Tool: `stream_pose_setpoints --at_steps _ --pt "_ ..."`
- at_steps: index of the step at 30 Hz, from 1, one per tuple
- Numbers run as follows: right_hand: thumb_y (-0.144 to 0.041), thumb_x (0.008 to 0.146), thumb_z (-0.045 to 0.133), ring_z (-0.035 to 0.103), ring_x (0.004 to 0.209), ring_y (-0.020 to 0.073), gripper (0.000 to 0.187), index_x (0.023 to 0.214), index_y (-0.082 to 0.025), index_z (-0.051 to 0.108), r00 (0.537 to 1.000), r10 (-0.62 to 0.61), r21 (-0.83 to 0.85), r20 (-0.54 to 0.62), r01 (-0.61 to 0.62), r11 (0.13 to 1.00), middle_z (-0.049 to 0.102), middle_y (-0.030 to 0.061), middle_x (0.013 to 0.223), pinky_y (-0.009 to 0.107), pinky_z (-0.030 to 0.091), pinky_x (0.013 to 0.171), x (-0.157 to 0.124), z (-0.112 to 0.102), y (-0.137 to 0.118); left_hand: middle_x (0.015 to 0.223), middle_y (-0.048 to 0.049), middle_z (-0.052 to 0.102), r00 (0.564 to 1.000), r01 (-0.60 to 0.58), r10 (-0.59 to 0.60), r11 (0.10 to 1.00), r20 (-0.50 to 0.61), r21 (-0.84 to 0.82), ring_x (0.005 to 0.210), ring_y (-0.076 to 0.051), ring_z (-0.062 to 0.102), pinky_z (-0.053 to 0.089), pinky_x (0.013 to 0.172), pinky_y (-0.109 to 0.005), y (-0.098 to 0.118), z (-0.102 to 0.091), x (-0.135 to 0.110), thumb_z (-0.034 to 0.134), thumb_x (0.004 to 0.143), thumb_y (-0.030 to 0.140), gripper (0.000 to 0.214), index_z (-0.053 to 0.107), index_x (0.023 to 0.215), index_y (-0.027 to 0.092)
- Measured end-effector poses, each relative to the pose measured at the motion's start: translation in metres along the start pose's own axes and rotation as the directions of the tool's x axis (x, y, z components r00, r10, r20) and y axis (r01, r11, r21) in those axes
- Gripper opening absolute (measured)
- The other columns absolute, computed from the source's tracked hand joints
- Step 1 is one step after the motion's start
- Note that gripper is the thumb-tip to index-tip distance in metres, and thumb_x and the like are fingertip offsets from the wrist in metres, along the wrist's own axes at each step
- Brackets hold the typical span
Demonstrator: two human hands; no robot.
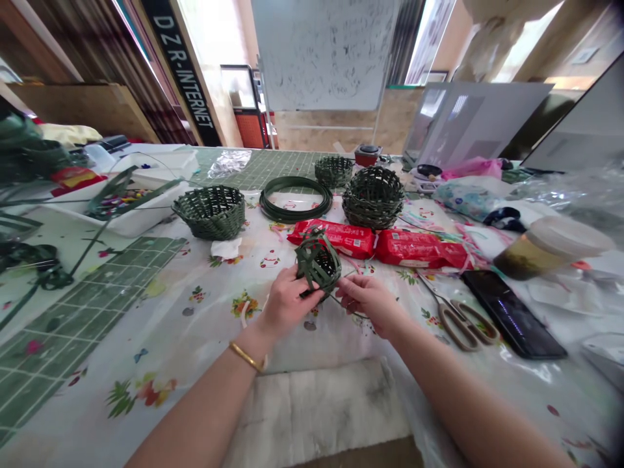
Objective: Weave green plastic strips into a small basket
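A small, partly woven green basket (317, 261) is held up just above the flowered tablecloth (205, 325). My left hand (285, 302) grips it from below and the left, fingers closed on its weave. My right hand (364, 298) sits just right of it, fingers pinched on a thin green strip that runs to the basket. A gold bangle is on my left wrist.
Finished green baskets (210, 211) (373, 196) (333, 171) and a coil of green strip (295, 198) lie further back. Red packets (385, 244), scissors (461, 320), a black phone (511, 320) and a lidded cup (550, 246) sit to the right. A white tray (112, 205) stands left.
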State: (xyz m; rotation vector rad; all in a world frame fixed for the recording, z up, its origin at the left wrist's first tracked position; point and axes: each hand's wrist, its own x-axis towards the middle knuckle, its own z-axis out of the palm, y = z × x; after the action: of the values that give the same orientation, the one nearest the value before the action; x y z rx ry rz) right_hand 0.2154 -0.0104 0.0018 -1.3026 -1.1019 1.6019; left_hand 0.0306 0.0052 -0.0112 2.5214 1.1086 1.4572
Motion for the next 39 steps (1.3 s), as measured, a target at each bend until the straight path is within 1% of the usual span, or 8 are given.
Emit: stream_pose_setpoints --at_steps 3,6,9,12,16,19,27,39 --pt "-0.043 0.069 0.069 0.049 0.052 0.0074 0.032 0.067 -0.016 0.052 0.991 -0.065 0.209 -0.118 0.089 0.974 0.056 -0.0018 0.061 0.020 0.038 0.050 0.000 0.009 0.006 0.080 -0.0077 0.067 0.998 0.041 -0.040 0.998 0.045 -0.042 0.080 -0.019 0.062 0.051 0.072 -0.033 -0.002 -0.001 0.000 0.064 0.077 0.023 0.009 0.068 0.076 0.015" --pt "-0.040 0.076 0.064 0.049 0.054 0.0090 0.026 0.067 -0.018 0.054 0.942 -0.293 0.089 -0.164 0.310 0.946 0.055 -0.0026 0.058 0.022 0.040 0.054 -0.005 0.014 0.004 0.086 -0.0092 0.067 0.993 0.079 -0.073 0.995 0.096 -0.055 0.087 -0.022 0.061 0.050 0.077 -0.036 -0.002 -0.004 0.001 0.063 0.078 0.024 0.011 0.069 0.081 0.015" --pt "-0.031 0.082 0.059 0.058 0.072 0.0137 0.013 0.077 -0.020 0.063 0.807 -0.590 -0.260 0.014 0.573 0.778 0.063 0.0013 0.076 0.028 0.046 0.069 -0.010 0.012 -0.003 0.088 -0.0096 0.065 0.985 0.102 -0.089 0.991 0.149 -0.081 0.086 -0.022 0.060 0.049 0.076 -0.036 0.000 -0.008 0.003 0.062 0.079 0.025 0.012 0.070 0.082 0.016" --pt "-0.024 0.084 0.058 0.061 0.092 0.0169 0.010 0.080 -0.022 0.067 0.684 -0.703 -0.463 0.195 0.696 0.549 0.065 0.0047 0.099 0.031 0.047 0.082 -0.014 0.007 -0.012 0.090 -0.0084 0.064 0.977 0.107 -0.078 0.985 0.197 -0.137 0.087 -0.021 0.059 0.048 0.076 -0.035 0.003 -0.011 0.006 0.062 0.079 0.025 0.012 0.071 0.084 0.019" --pt "-0.023 0.086 0.056 0.064 0.091 0.0183 0.013 0.086 -0.023 0.069 0.627 -0.689 -0.572 0.364 0.734 0.365 0.068 0.0052 0.108 0.032 0.051 0.078 -0.019 0.005 -0.018 0.090 -0.0078 0.063 0.970 0.118 -0.084 0.983 0.226 -0.139 0.086 -0.021 0.058 0.046 0.077 -0.035 0.007 -0.009 0.006 0.060 0.081 0.026 0.013 0.071 0.079 0.020" --pt "-0.022 0.086 0.055 0.065 0.088 0.0209 0.015 0.086 -0.022 0.070 0.587 -0.703 -0.676 0.401 0.708 0.205 0.065 0.0077 0.117 0.036 0.051 0.077 -0.024 0.009 -0.020 0.086 -0.0080 0.062 0.968 0.138 -0.103 0.980 0.229 -0.146 0.085 -0.021 0.057 0.046 0.074 -0.034 0.011 -0.006 0.005 0.058 0.081 0.024 0.016 0.070 0.072 0.018" --pt "-0.022 0.084 0.058 0.066 0.086 0.0218 0.015 0.084 -0.024 0.072 0.666 -0.666 -0.738 0.338 0.626 0.251 0.066 0.0049 0.116 0.035 0.052 0.074 -0.027 0.011 -0.023 0.094 -0.0091 0.063 0.963 0.159 -0.137 0.984 0.233 -0.078 0.093 -0.022 0.056 0.045 0.081 -0.037 0.014 -0.005 0.006 0.054 0.083 0.022 0.015 0.069 0.083 0.018" --pt "-0.019 0.080 0.061 0.067 0.091 0.0219 0.015 0.085 -0.026 0.073 0.742 -0.621 -0.681 0.255 0.593 0.430 0.066 0.0035 0.115 0.034 0.052 0.079 -0.029 0.013 -0.025 0.092 -0.0085 0.066 0.961 0.159 -0.142 0.986 0.237 -0.054 0.091 -0.023 0.059 0.047 0.080 -0.037 0.015 -0.005 0.009 0.056 0.082 0.021 0.013 0.069 0.084 0.019"
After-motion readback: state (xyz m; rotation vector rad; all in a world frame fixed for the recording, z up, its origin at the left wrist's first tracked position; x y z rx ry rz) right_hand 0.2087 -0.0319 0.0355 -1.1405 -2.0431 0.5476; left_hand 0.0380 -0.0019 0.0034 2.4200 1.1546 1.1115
